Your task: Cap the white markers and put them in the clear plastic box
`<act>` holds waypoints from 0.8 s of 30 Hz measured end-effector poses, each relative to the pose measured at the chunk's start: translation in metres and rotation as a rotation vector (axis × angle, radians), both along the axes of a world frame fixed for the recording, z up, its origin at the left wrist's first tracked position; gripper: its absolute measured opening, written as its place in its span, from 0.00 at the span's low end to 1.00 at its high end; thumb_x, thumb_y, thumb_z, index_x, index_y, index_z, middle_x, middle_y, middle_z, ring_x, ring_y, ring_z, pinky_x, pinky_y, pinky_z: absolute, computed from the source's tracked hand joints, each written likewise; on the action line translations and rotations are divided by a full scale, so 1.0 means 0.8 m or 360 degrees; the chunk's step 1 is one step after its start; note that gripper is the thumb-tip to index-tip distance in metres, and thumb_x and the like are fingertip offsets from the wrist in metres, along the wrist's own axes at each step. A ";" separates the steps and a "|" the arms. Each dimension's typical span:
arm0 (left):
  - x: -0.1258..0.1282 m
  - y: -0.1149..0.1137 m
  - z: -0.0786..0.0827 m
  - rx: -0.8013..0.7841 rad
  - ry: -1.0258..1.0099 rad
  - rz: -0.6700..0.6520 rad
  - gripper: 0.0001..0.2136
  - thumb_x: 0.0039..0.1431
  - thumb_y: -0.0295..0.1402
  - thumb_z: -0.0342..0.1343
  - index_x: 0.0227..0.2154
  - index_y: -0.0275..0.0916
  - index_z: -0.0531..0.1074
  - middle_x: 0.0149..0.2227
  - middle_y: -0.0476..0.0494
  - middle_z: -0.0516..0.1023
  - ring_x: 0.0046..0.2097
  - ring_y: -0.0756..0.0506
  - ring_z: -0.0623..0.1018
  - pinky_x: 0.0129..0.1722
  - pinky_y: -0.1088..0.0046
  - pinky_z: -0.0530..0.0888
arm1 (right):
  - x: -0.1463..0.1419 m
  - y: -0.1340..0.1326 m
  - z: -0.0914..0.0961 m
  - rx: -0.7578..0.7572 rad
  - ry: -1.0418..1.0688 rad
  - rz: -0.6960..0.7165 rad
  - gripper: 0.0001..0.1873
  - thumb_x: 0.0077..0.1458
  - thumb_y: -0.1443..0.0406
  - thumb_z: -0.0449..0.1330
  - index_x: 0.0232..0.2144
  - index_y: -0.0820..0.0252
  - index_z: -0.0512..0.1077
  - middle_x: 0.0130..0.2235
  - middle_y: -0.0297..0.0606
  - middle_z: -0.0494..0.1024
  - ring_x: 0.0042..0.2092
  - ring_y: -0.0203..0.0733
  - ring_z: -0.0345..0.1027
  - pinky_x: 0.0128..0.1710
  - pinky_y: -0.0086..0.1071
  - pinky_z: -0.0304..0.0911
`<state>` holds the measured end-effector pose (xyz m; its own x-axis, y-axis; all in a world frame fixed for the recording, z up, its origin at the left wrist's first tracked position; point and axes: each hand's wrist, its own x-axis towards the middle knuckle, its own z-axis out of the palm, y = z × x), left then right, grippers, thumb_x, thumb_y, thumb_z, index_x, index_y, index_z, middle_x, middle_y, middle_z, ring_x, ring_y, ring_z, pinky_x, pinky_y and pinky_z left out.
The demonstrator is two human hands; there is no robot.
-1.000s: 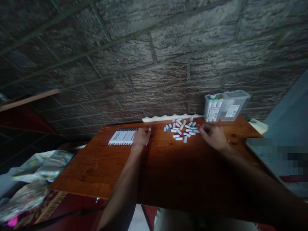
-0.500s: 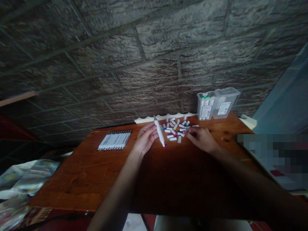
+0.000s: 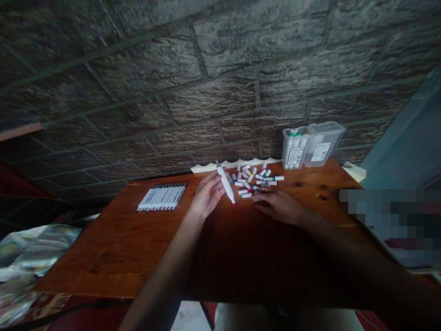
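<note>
In my left hand is a white marker, gripped between thumb and fingers. It slants, with a grey tip at the top and a red tip at the lower end; no cap covers the red tip. My right hand is low over the near right side of a pile of loose white marker caps with coloured ends. Its fingers reach out among the nearest caps, slightly apart, and partly hide some of them. Nothing is clearly held in it.
A neat row of white markers lies at the left of the wooden table. At the back right stand a clear case with markers and another clear case. A white wavy strip runs along the stone wall.
My right hand has moved left and nearer, from the right edge of the cap pile to its front caps, its fingers spreading. My left hand still holds the marker. The view has shifted slightly.
</note>
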<state>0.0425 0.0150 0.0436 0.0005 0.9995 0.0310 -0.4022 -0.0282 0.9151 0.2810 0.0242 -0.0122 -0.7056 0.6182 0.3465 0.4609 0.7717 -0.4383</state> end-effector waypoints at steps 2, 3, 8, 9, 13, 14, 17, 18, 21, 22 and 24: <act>0.000 0.000 0.000 0.0005 -0.0020 -0.0024 0.15 0.49 0.30 0.62 0.42 0.36 0.75 0.38 0.45 0.81 0.36 0.50 0.80 0.43 0.74 0.75 | 0.001 0.001 0.001 -0.0008 -0.0009 -0.0020 0.11 0.61 0.65 0.53 0.44 0.56 0.73 0.45 0.43 0.75 0.49 0.45 0.68 0.50 0.39 0.63; -0.001 0.001 0.000 0.0005 -0.0026 -0.0037 0.15 0.49 0.29 0.62 0.42 0.36 0.75 0.38 0.45 0.81 0.36 0.50 0.80 0.43 0.74 0.75 | 0.001 0.002 0.001 -0.0011 -0.0009 -0.0033 0.11 0.61 0.65 0.54 0.43 0.56 0.73 0.44 0.42 0.75 0.48 0.45 0.69 0.49 0.39 0.64; 0.000 0.002 -0.003 0.0007 0.0006 -0.0040 0.15 0.49 0.28 0.61 0.42 0.35 0.75 0.40 0.43 0.81 0.38 0.49 0.80 0.44 0.74 0.75 | 0.005 0.002 0.006 -0.0069 -0.0016 -0.0107 0.06 0.58 0.65 0.57 0.37 0.56 0.73 0.37 0.39 0.77 0.37 0.40 0.70 0.38 0.32 0.63; 0.000 0.003 -0.004 0.0003 0.0022 -0.0034 0.15 0.49 0.28 0.61 0.42 0.35 0.75 0.40 0.43 0.81 0.39 0.49 0.80 0.44 0.74 0.75 | 0.007 0.003 0.006 -0.0091 -0.0020 -0.0139 0.05 0.57 0.65 0.57 0.35 0.56 0.73 0.35 0.37 0.76 0.35 0.39 0.70 0.36 0.31 0.62; -0.006 0.008 -0.008 -0.0047 0.0049 0.0010 0.14 0.49 0.27 0.61 0.41 0.34 0.75 0.41 0.42 0.81 0.38 0.49 0.80 0.45 0.74 0.75 | 0.010 0.006 0.005 -0.0127 -0.0014 -0.0293 0.05 0.57 0.62 0.58 0.33 0.55 0.73 0.31 0.34 0.75 0.31 0.37 0.68 0.31 0.29 0.58; -0.009 0.010 -0.009 -0.0055 0.0040 0.0044 0.13 0.49 0.27 0.61 0.40 0.34 0.75 0.41 0.42 0.80 0.38 0.50 0.80 0.45 0.74 0.75 | 0.010 0.007 0.005 -0.0121 -0.0015 -0.0325 0.05 0.57 0.61 0.59 0.34 0.54 0.73 0.31 0.34 0.76 0.31 0.38 0.68 0.31 0.30 0.58; -0.019 0.015 -0.009 -0.0035 0.0008 0.0147 0.12 0.50 0.28 0.61 0.39 0.35 0.75 0.43 0.42 0.80 0.40 0.49 0.80 0.47 0.73 0.75 | 0.009 0.007 0.004 -0.0118 -0.0058 -0.0382 0.06 0.57 0.62 0.58 0.38 0.53 0.73 0.33 0.34 0.77 0.32 0.38 0.69 0.32 0.30 0.58; -0.021 0.016 -0.009 -0.0024 -0.0002 0.0170 0.11 0.50 0.28 0.61 0.39 0.36 0.75 0.43 0.42 0.80 0.41 0.49 0.80 0.47 0.73 0.75 | 0.009 0.006 0.004 -0.0125 -0.0079 -0.0404 0.07 0.57 0.62 0.58 0.38 0.53 0.73 0.33 0.35 0.77 0.33 0.39 0.69 0.32 0.30 0.58; -0.023 0.017 -0.009 -0.0026 -0.0042 0.0208 0.10 0.51 0.28 0.62 0.38 0.35 0.76 0.43 0.42 0.81 0.41 0.49 0.80 0.46 0.74 0.76 | 0.008 0.005 0.007 -0.0147 -0.0132 -0.0510 0.06 0.57 0.62 0.58 0.36 0.54 0.74 0.34 0.36 0.78 0.32 0.39 0.69 0.31 0.30 0.57; -0.022 0.016 -0.009 -0.0035 -0.0052 0.0209 0.10 0.51 0.27 0.62 0.38 0.35 0.76 0.42 0.42 0.81 0.41 0.49 0.80 0.45 0.74 0.76 | 0.008 0.005 0.009 -0.0147 -0.0143 -0.0554 0.06 0.57 0.62 0.58 0.35 0.54 0.75 0.34 0.36 0.78 0.32 0.39 0.69 0.31 0.30 0.57; -0.017 0.015 -0.009 -0.0052 -0.0046 0.0180 0.10 0.51 0.27 0.63 0.38 0.34 0.76 0.41 0.41 0.81 0.41 0.48 0.80 0.44 0.75 0.76 | 0.008 0.004 0.011 -0.0150 -0.0123 -0.0632 0.07 0.57 0.61 0.58 0.34 0.55 0.75 0.34 0.37 0.79 0.32 0.39 0.70 0.31 0.31 0.58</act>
<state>0.0289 0.0267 0.0363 -0.1129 0.9936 -0.0029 -0.4247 -0.0456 0.9042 0.2875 0.0276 -0.0031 -0.4277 0.8740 0.2308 0.7490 0.4856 -0.4507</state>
